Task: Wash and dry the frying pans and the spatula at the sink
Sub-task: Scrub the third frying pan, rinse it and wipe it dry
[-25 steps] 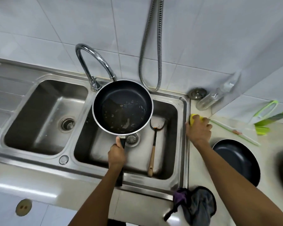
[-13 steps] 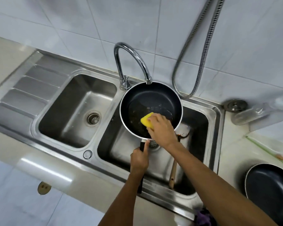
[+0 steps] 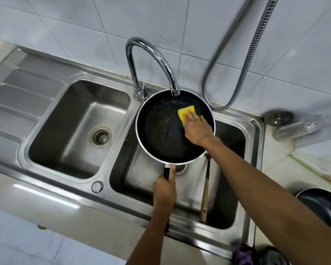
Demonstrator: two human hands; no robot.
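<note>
A black frying pan (image 3: 161, 131) with a silver rim is held level over the right basin, right under the tap's spout. My left hand (image 3: 164, 190) grips its black handle. My right hand (image 3: 196, 129) presses a yellow sponge (image 3: 185, 112) flat against the pan's far right inner surface. Greasy streaks and specks show on the pan's bottom. The spatula (image 3: 205, 194), with a wooden handle, lies in the right basin; its head is mostly hidden under my right forearm. A second dark pan (image 3: 325, 205) sits on the counter at the right edge.
The steel double sink (image 3: 96, 186) has a bare left basin and a ribbed drainboard to the left. A curved chrome tap (image 3: 151, 60) and a hanging metal hose (image 3: 245, 60) are at the tiled wall. A sink strainer (image 3: 278, 117) and clear bottle (image 3: 294, 129) lie on the counter. A dark cloth (image 3: 245, 255) sits at the bottom edge.
My right hand took the sponge from the counter, brought it into the pan and slid it from the middle toward the far right side. My left hand kept holding the handle.
</note>
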